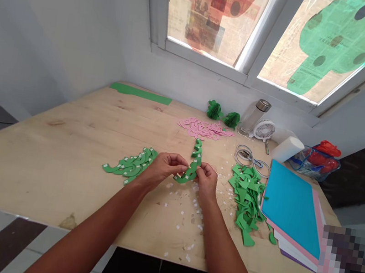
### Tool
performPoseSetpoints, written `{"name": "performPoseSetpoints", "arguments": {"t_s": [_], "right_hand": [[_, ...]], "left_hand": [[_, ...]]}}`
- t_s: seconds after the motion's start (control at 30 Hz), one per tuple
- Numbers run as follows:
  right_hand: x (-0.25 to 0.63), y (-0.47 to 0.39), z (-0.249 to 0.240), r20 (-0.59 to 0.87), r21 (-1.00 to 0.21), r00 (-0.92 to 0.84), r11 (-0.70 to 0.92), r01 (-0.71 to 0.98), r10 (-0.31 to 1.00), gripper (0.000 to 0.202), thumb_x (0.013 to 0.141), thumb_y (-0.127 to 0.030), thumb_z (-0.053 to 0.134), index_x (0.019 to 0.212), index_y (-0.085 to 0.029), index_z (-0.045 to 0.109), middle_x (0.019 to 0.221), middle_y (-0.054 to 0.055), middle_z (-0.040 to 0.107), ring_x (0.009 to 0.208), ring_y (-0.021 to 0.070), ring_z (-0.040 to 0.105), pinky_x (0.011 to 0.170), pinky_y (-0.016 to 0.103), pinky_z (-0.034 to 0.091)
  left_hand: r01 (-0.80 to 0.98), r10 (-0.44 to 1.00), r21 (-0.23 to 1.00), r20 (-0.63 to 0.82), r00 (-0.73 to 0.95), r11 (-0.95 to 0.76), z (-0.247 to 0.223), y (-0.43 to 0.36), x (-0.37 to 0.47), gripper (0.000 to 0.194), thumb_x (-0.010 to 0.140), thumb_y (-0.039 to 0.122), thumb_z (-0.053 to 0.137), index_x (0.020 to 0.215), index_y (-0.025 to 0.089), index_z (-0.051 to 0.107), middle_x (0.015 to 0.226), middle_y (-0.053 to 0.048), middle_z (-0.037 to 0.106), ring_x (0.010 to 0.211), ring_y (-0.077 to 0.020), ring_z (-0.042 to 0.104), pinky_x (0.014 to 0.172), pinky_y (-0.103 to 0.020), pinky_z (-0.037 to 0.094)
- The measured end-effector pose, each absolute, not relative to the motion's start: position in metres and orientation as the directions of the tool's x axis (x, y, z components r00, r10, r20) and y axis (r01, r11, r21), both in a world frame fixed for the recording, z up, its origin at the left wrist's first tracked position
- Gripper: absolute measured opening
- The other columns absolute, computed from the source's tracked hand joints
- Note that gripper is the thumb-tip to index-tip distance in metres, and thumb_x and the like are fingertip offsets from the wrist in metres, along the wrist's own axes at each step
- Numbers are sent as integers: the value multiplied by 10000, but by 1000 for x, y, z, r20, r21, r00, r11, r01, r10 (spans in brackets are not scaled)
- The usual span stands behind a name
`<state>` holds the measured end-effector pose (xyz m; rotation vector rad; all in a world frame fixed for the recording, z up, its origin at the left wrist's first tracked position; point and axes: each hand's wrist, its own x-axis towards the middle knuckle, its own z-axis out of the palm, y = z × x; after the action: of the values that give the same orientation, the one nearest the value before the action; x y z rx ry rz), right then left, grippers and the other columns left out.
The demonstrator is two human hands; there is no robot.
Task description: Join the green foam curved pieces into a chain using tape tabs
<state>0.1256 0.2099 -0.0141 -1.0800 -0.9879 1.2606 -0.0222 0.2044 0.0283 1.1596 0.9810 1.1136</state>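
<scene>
Between my hands is a curved green paper cutout (192,169) dotted with small white squares. My left hand (162,169) is closed in a pinch at its left side, thumb and forefinger together. My right hand (207,181) pinches its right edge. Just beyond lies another green curved piece (198,147), also carrying white squares; whether the two are joined I cannot tell. A pile of similar green curved cutouts with white squares (134,164) rests to the left of my left hand. Tiny white paper bits (195,205) are scattered below and around my right hand.
Green paper scraps (247,200) lie to the right, beside scissors (251,159) and stacked coloured sheets (295,202). Pink cutouts (204,129), green paper ornaments (214,110), a bottle (255,115), a small fan (264,130) and a white roll (287,149) stand farther back. A green strip (140,94) lies back left.
</scene>
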Motion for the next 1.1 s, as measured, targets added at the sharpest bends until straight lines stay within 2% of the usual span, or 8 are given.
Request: {"name": "performPoseSetpoints", "arguments": {"t_s": [0.2, 0.63, 1.1], "right_hand": [[124, 210, -14, -22, -970, 64, -6, -241, 998, 156, 672, -307, 633, 751, -173, 641, 595, -33, 592, 496, 105, 491, 491, 218, 405], [122, 212, -21, 7, -976, 50, 18, -218, 999, 117, 673, -267, 637, 729, -165, 645, 585, -37, 594, 497, 100, 488, 495, 214, 389], [120, 209, -12, 29, -986, 17, 32, -162, 999, 164, 664, -285, 635, 763, -156, 652, 628, -22, 623, 570, 114, 535, 541, 219, 397]], "left_hand": [[-174, 996, 984, -28, 82, 42, 23, 201, -13, 150, 593, 262, 752, 652, 158, 661, 585, -5, 647, 523, -114, 566, 498, -212, 444], [-180, 996, 980, -74, 53, 82, 20, 200, -11, 181, 585, 288, 743, 629, 144, 644, 597, -8, 654, 572, -127, 592, 571, -228, 470], [-13, 998, 1000, -4, -60, 3, 13, 204, -11, 211, 606, 344, 712, 613, 142, 652, 580, -14, 639, 532, -120, 552, 513, -220, 428]]}}
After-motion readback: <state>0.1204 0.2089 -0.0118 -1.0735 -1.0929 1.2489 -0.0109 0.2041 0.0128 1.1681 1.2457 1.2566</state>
